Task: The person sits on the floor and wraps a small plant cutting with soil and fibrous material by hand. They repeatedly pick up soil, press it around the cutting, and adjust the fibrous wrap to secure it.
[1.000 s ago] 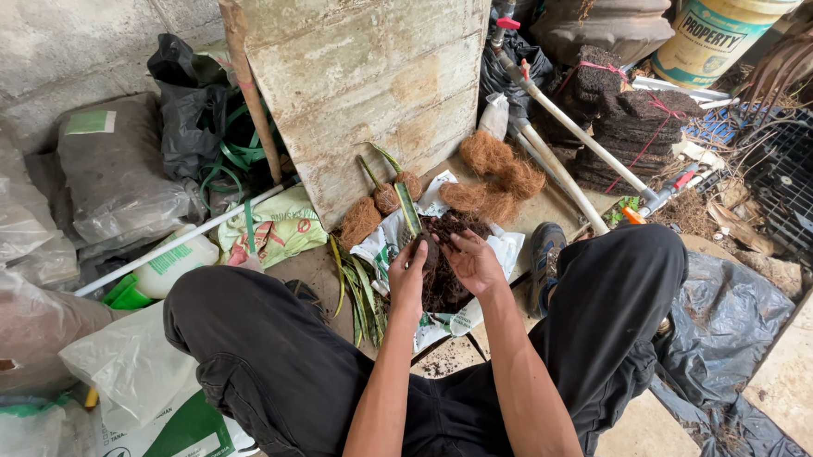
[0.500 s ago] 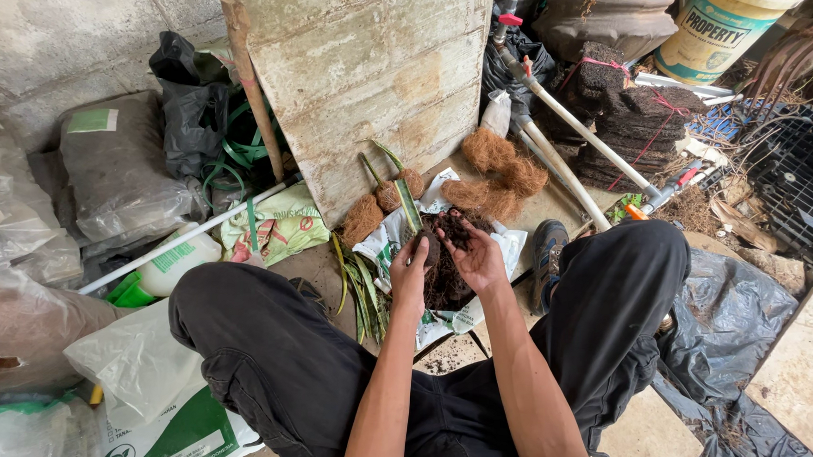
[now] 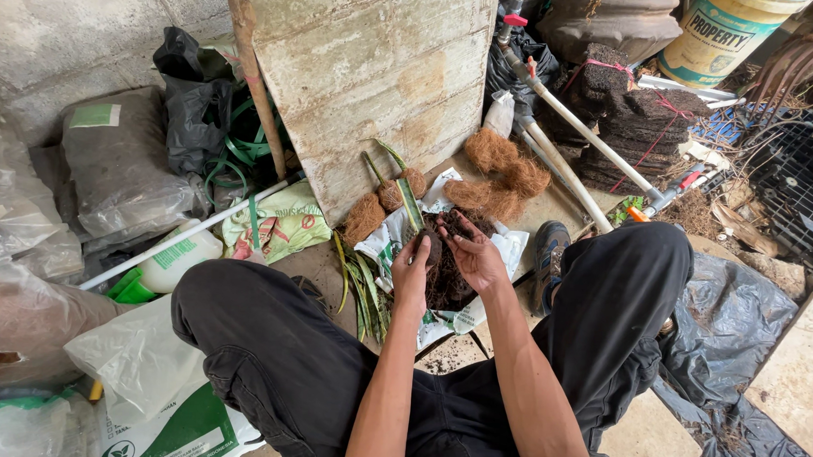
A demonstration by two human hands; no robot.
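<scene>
The left hand [image 3: 412,273] pinched a dark clump of roots and soil [image 3: 443,269] between thumb and fingers, while the right hand [image 3: 473,256] cupped the same clump from the other side with its fingers spread and half curled, both hands low between the person's knees over a white plastic bag [image 3: 396,242] spread on the floor. A long green leaf [image 3: 410,204] rose from the clump just ahead of the hands, and a bundle of green leaves [image 3: 363,286] lay beside the left hand on the bag. Further out, brown coconut-fibre balls [image 3: 500,168] sat near a weathered wooden board [image 3: 368,69] leaning upright, with a white bottle [image 3: 181,256] well off to the left.
</scene>
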